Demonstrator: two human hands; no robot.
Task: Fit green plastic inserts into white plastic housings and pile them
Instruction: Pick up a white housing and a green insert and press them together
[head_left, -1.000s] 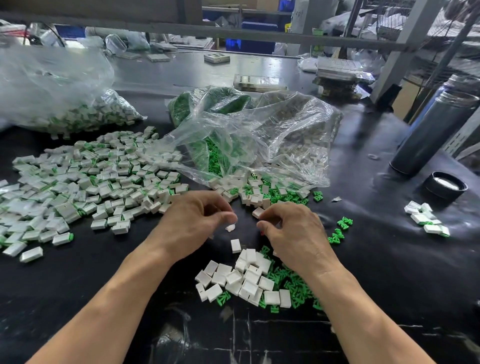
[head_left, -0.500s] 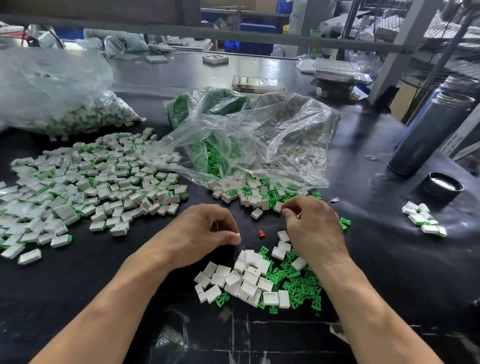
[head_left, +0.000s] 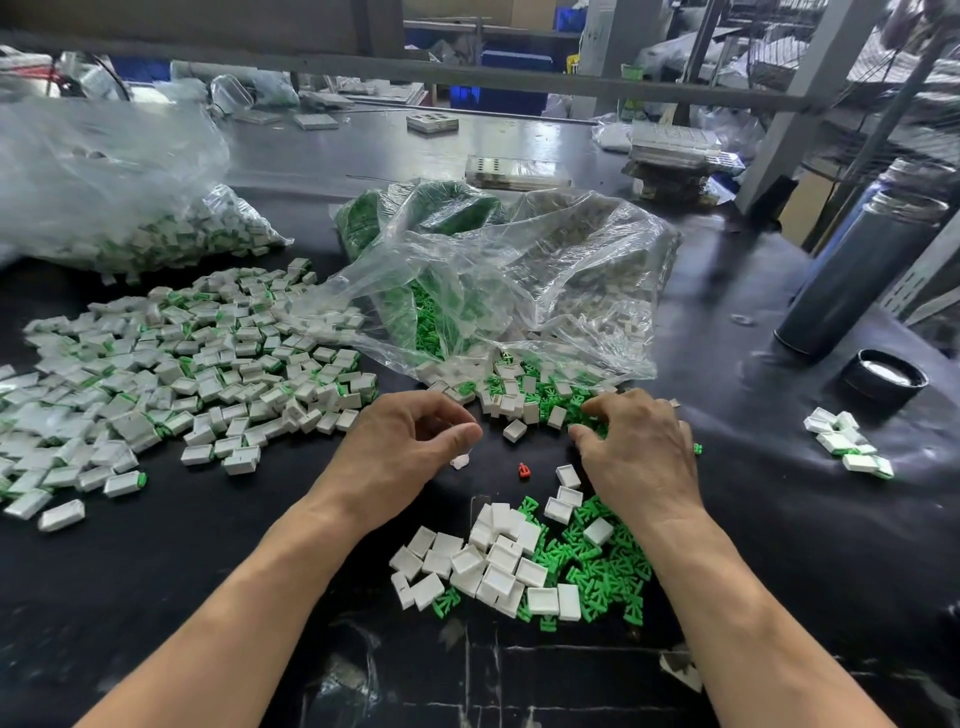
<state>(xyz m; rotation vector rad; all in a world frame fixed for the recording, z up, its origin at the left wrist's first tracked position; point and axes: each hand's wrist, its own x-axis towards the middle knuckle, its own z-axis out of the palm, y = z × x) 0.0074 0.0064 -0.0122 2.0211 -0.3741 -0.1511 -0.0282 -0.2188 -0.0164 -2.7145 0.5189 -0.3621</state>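
My right hand reaches to the mouth of the clear bag, and its curled fingers and thumb close on loose green inserts lying there. My left hand rests on the black table with fingers loosely curled and nothing visible in it. A small white bit lies just under its thumb. Between my forearms sits a heap of empty white housings mixed with green inserts. The big pile of fitted pieces spreads on the left.
A clear bag of green and white parts lies open behind my hands. Another bag is at the far left. A tiny red piece lies between my hands. At the right are a grey flask, its black cap and a few pieces.
My right hand moved forward and right, from beside the left hand to the green inserts at the bag's mouth. The left hand stayed nearly in place. A red piece came into view.
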